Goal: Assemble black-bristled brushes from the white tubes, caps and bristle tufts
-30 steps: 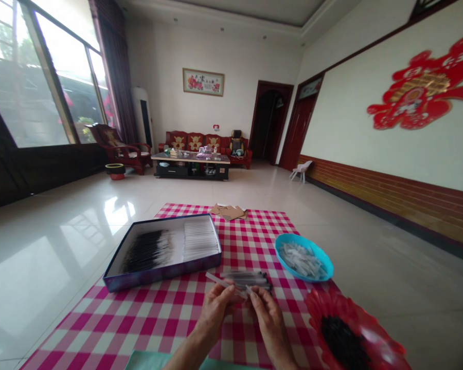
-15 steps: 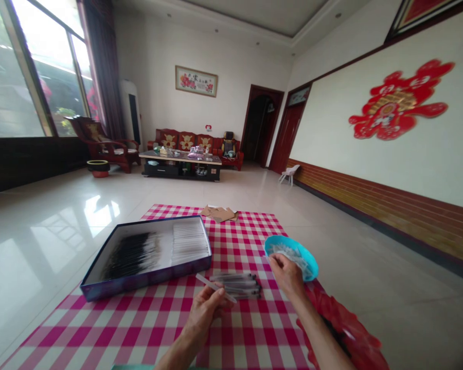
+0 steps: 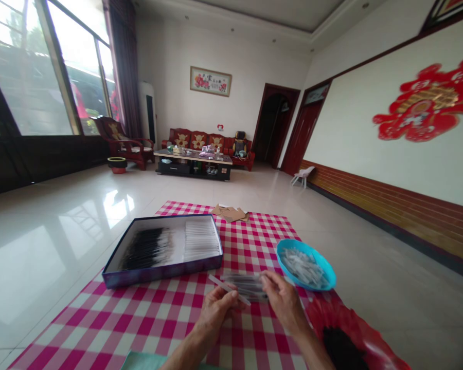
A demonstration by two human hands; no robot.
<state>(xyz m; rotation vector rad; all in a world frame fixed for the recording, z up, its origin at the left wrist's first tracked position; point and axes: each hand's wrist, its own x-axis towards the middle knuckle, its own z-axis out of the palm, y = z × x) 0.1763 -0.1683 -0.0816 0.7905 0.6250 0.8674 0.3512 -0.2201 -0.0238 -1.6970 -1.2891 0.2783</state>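
Observation:
My left hand (image 3: 220,304) pinches a whitish translucent tube (image 3: 216,280) that slants across its fingertips. Just right of it, the closed fingertips of my right hand (image 3: 280,295) are by the end of a loose pile of clear tubes (image 3: 241,281); what they hold, if anything, is too small to make out. A turquoise bowl (image 3: 331,267) of small translucent pieces (image 3: 303,264) stands beyond my right hand. On the left lies a shallow dark blue box (image 3: 162,273) holding rows of black thin sticks (image 3: 144,249) and white tubes (image 3: 201,239).
The pink checked tablecloth (image 3: 139,313) lies under everything. Torn cardboard (image 3: 231,213) is at its far edge. A red bag (image 3: 366,334) with dark contents sits by my right forearm. A pale green item (image 3: 142,361) lies at the near edge. A low table (image 3: 193,156) stands farther back.
My right hand has moved left from the turquoise bowl to the pile of tubes, close to my left hand. The camera view has turned slightly left. My left hand still holds the tube.

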